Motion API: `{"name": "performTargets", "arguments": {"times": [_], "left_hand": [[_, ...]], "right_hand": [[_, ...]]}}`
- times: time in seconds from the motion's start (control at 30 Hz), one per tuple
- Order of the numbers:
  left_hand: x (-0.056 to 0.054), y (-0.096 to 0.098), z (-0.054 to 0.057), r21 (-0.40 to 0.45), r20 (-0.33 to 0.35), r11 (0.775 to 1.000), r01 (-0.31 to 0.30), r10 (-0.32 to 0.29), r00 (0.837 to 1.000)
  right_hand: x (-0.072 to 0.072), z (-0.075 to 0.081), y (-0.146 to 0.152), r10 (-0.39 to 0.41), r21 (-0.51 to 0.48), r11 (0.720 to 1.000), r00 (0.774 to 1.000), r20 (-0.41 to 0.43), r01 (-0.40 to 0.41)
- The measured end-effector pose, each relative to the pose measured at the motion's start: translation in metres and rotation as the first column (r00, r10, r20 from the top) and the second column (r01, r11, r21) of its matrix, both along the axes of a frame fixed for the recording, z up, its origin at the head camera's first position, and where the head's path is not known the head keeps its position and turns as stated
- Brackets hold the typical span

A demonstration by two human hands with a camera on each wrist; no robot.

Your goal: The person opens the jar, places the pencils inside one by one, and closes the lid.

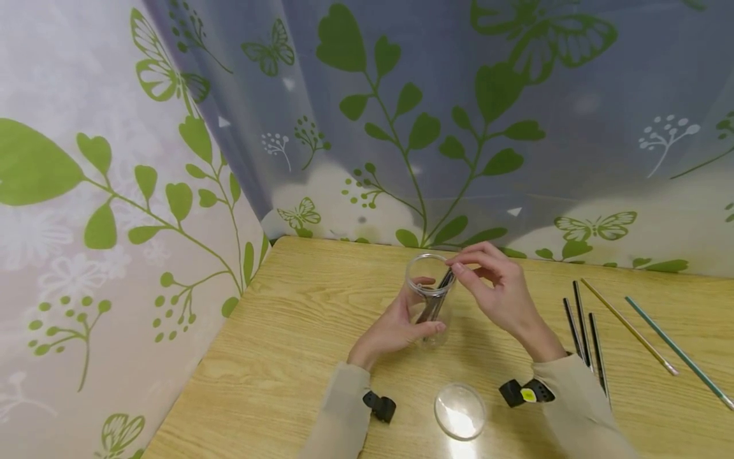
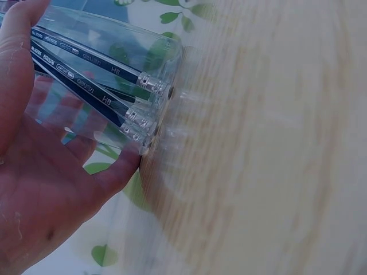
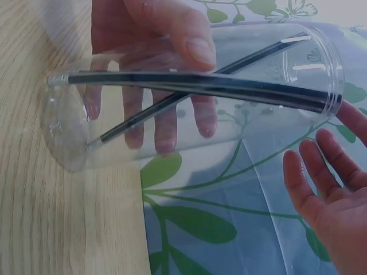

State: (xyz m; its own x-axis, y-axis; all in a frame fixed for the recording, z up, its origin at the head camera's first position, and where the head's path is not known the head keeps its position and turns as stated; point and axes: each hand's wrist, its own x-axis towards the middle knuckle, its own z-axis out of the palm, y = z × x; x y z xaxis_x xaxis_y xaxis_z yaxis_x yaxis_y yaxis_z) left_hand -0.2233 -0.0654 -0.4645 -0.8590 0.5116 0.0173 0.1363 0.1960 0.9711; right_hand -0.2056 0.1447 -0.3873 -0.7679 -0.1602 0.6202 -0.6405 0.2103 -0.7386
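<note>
Head view: left hand (image 1: pixel 401 322) curled round a clear jar (image 1: pixel 429 299), thumb in front, fingers behind, jar standing upright on the wooden surface (image 1: pixel 287 344) near its middle. Right hand (image 1: pixel 499 290) poised over the jar's mouth, fingers bent, tips at the rim beside the dark pencils (image 1: pixel 436 299) leaning inside; cannot tell here whether anything is pinched. Both forearms in beige sleeves, a black camera clip at each wrist. Lying to the right, well apart from the jar: 3 more dark pencils (image 1: pixel 585 331), plus 1 gold (image 1: pixel 627 325) and 1 teal (image 1: pixel 676 350). Clear lid (image 1: pixel 460 411) flat on the surface between the sleeves.

Left wrist view: jar bottom pressed to the wood, 3 silver pencil ends (image 2: pixel 140 106) resting against it, HB marks readable on blue barrels. Palm and fingers wrapped about the wall.

Right wrist view: right hand's fingers (image 3: pixel 321 166) loosely spread, holding nothing, just beside the rim. Left fingers seen through the jar.
</note>
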Motion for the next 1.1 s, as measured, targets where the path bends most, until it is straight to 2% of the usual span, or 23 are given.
{"name": "performTargets", "arguments": {"times": [0.5, 0.9, 1.1], "left_hand": [[0.001, 0.0, -0.001, -0.011, -0.013, 1.0, -0.005, 0.005, 1.0], [0.004, -0.001, -0.002, -0.003, 0.015, 1.0, -0.014, 0.014, 1.0], [0.004, -0.001, -0.002, -0.004, 0.007, 1.0, -0.017, 0.017, 1.0]], "right_hand": [[0.012, -0.005, 0.043, -0.085, 0.096, 0.992, 0.996, 0.039, 0.081], [0.025, -0.018, 0.081, -0.183, 0.141, 0.975, 0.979, 0.087, 0.17], [0.031, -0.021, 0.097, -0.237, 0.166, 0.961, 0.967, 0.092, 0.22]]}}
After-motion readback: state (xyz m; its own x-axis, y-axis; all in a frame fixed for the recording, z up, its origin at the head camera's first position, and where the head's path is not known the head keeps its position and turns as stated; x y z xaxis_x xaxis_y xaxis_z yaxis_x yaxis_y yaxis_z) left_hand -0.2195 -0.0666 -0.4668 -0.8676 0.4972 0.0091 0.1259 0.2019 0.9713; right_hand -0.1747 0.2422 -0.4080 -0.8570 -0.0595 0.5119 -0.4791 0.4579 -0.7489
